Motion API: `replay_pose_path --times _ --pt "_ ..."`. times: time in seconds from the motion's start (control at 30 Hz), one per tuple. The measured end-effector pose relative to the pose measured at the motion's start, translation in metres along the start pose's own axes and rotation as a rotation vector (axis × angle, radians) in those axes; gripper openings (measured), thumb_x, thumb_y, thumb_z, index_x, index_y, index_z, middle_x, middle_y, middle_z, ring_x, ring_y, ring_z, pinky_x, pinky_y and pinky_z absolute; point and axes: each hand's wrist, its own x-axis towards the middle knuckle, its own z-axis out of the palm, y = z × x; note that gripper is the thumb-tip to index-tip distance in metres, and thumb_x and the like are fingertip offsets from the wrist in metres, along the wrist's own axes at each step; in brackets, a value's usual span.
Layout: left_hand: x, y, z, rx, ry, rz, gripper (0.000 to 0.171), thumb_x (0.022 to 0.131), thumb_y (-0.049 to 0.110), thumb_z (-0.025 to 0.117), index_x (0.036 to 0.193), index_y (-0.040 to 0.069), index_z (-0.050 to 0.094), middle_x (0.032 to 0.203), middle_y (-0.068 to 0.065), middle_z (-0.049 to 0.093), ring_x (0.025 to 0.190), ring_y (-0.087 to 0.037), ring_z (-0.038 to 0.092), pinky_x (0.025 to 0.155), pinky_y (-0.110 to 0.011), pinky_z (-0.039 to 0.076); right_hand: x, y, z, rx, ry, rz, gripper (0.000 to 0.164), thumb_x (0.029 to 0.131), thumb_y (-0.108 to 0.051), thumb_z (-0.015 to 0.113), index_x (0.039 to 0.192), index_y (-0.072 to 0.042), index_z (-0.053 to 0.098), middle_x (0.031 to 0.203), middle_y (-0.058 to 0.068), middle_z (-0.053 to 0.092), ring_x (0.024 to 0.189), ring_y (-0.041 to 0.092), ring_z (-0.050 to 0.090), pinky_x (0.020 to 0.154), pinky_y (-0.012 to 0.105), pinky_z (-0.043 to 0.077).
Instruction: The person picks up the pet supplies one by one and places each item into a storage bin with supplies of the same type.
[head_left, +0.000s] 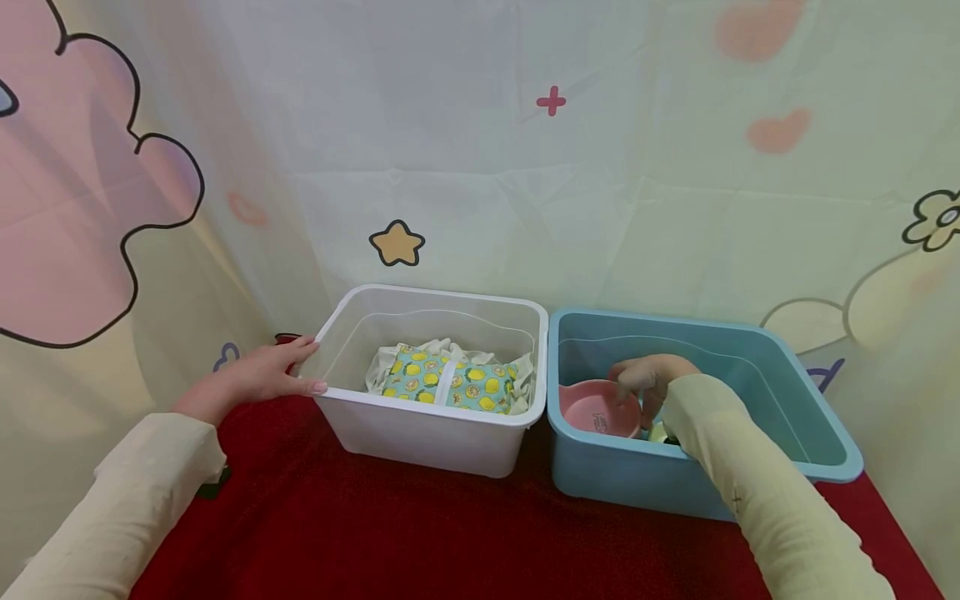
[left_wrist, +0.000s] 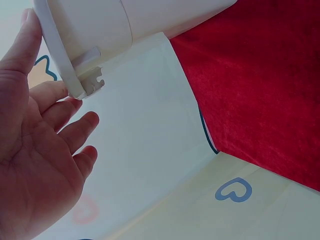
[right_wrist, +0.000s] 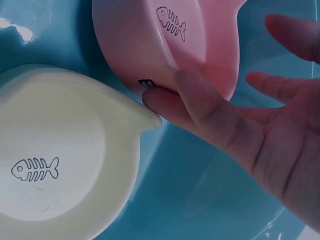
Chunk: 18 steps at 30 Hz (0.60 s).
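My left hand (head_left: 273, 372) rests on the left corner of the white bin (head_left: 427, 410), thumb and fingers loosely spread and touching the rim (left_wrist: 62, 55). My right hand (head_left: 651, 379) reaches inside the blue bin (head_left: 637, 489). It pinches the rim of a pink bowl (right_wrist: 135, 45), which has a pointed corner and a fish-bone drawing. In the head view the pink bowl (head_left: 588, 407) lies in the left part of the blue bin. A pale yellow bowl (right_wrist: 55, 145) with a similar drawing sits beside it, mostly hidden by the sleeve in the head view.
Inside the white bin lies a lemon-print fabric bundle (head_left: 483, 385) with a white band, on crumpled white material (head_left: 381, 367). The bins stand side by side on a red cloth (head_left: 375, 533). A printed curtain (head_left: 480, 208) hangs close behind them.
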Motion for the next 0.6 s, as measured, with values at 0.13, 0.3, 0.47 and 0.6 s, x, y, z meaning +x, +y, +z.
replay_pose_path --times 0.13,0.3,0.47,0.6 --pt "0.0001 0.0002 -0.0005 -0.003 0.0 -0.003 0.09 0.076 0.054 0.058 0.138 -0.002 0.023 0.142 -0.026 0.02 0.122 -0.044 0.033 0.093 -0.058 0.032 0.0 -0.0001 0.0001 0.001 -0.011 0.006 0.078 0.07 -0.006 0.06 0.137 -0.002 0.018 0.125 0.024 0.038 0.084 0.033 0.059 0.072 0.041 0.052" --pt "0.0001 0.0008 -0.0007 -0.007 -0.003 -0.009 0.091 0.076 0.054 0.058 0.138 -0.002 0.022 0.142 -0.026 0.02 0.121 -0.044 0.033 0.093 -0.058 0.033 0.0003 -0.0001 0.0004 0.036 -0.005 0.022 0.082 0.066 -0.007 0.064 0.136 -0.003 0.021 0.126 0.024 0.038 0.089 0.036 0.057 0.073 0.043 0.052" --pt "0.0007 -0.0001 -0.0004 -0.002 -0.002 -0.008 0.09 0.076 0.054 0.058 0.138 -0.002 0.022 0.142 -0.026 0.02 0.121 -0.044 0.035 0.092 -0.058 0.033 -0.0003 -0.0008 0.0005 0.059 -0.018 0.031 0.084 0.066 -0.009 0.066 0.136 -0.003 0.021 0.128 0.024 0.036 0.096 0.039 0.053 0.075 0.046 0.051" --pt "0.0006 0.0001 -0.0005 0.01 0.001 -0.005 0.09 0.076 0.054 0.058 0.138 -0.002 0.023 0.142 -0.026 0.021 0.121 -0.044 0.035 0.093 -0.058 0.033 -0.0002 -0.0009 0.0 0.057 -0.034 0.034 0.085 0.066 -0.011 0.067 0.137 -0.004 0.02 0.13 0.025 0.034 0.097 0.039 0.052 0.076 0.047 0.05"
